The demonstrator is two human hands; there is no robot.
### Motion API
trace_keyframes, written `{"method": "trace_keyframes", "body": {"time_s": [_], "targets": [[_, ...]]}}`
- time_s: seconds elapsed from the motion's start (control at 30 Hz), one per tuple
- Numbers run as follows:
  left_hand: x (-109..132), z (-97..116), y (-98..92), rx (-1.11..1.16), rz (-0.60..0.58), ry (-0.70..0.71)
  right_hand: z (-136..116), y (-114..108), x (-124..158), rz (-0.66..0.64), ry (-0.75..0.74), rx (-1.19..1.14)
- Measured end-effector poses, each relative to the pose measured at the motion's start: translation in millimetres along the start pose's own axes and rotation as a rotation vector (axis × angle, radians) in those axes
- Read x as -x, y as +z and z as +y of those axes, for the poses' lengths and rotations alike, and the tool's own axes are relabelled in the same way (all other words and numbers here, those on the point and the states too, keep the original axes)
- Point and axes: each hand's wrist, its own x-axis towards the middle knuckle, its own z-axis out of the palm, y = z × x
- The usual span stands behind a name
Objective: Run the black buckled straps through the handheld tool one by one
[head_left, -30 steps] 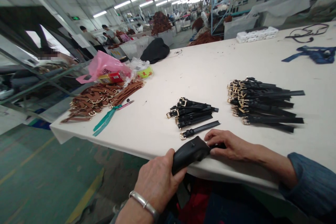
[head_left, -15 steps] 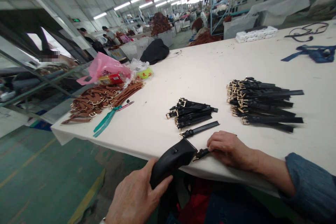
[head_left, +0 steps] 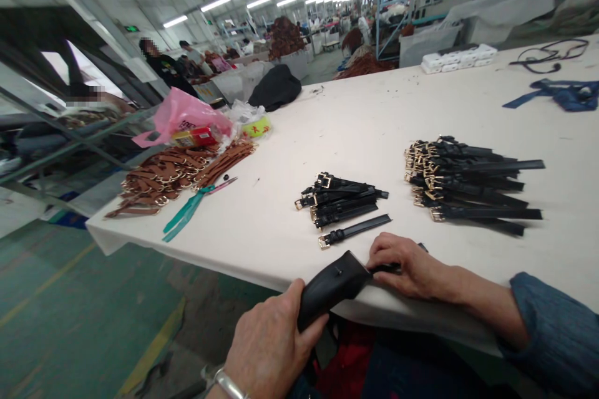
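My left hand (head_left: 276,340) is closed around a thick, curved black hand tool (head_left: 330,287), shaped like a hair clipper, with a small knob on its side. Its broad front end is right at the fingers of my right hand (head_left: 407,265). Those fingers pinch a short black buckle strap (head_left: 388,268) near the table edge; the tool and fingers hide much of it. Just beyond, a single black strap with a gold buckle (head_left: 354,230) lies by a small pile of black straps (head_left: 344,199). A larger pile of black buckle straps (head_left: 472,184) is to the right.
Brown buckle straps (head_left: 163,177) lie at the table's left end, with teal-handled scissors (head_left: 189,212) and a pink plastic bag (head_left: 187,115) near them. Farther back are a black cloth heap (head_left: 276,87), white packs (head_left: 458,59), a black cord (head_left: 543,59) and blue fabric (head_left: 559,96).
My left hand has moved right with the black tool, bringing its front end up to my right fingers. The strap's buckle end, visible before, is now hidden. My right hand has barely shifted.
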Motion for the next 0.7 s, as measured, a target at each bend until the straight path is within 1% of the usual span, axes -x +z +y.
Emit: {"method": "trace_keyframes", "body": {"time_s": [0.13, 0.23, 0.43, 0.5, 0.6, 0.7], "targets": [[3, -10, 4.1, 0.060, -0.028, -0.014, -1, 3, -1, 0.018, -0.011, 0.020], [10, -14, 2.4, 0.064, -0.065, -0.044, -4, 4, -2, 0.021, 0.005, 0.012], [14, -5, -3.6, 0.003, -0.095, -0.099, -11, 2, -10, -0.080, 0.005, 0.025], [13, -3, -3.4, 0.000, -0.086, -0.099, -13, 0, -12, -0.098, 0.026, -0.015], [13, -3, -2.1, 0.020, -0.076, -0.086, -14, -2, -13, -0.109, 0.073, -0.148], [14, -4, -1.8, 0.033, -0.073, -0.080, -11, -1, -13, -0.063, 0.180, -0.261]]}}
